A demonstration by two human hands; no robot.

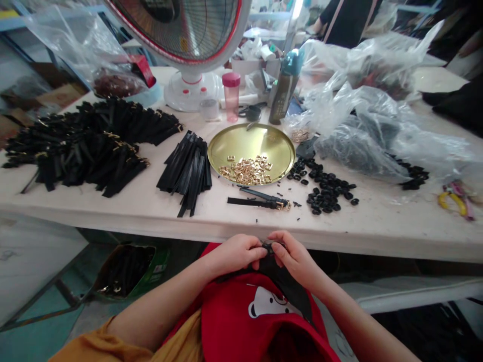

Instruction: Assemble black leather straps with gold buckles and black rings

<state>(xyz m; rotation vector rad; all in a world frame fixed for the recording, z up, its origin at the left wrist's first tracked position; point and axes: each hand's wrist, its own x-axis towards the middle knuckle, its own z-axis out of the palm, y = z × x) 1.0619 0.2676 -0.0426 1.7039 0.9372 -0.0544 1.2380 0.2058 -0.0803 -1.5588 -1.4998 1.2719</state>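
Observation:
My left hand (247, 251) and my right hand (289, 254) meet just below the table's front edge. Both pinch what looks like a black strap (268, 247), mostly covered by my fingers. On the table ahead lie two black straps with gold buckles (260, 202). Behind these, a round gold tray (252, 138) holds a heap of small gold buckles (249, 170). A fanned stack of plain black straps (185, 168) is left of the tray. Small black loops (328, 188) are piled to its right.
Buckled black straps (86, 146) form a large heap at left. A fan (192, 90), a pink bottle (231, 98) and a spray bottle (286, 90) stand at the back. Plastic bags (370, 136) and yellow-handled pliers (453, 202) lie right. A green-sided box (156, 266) sits below.

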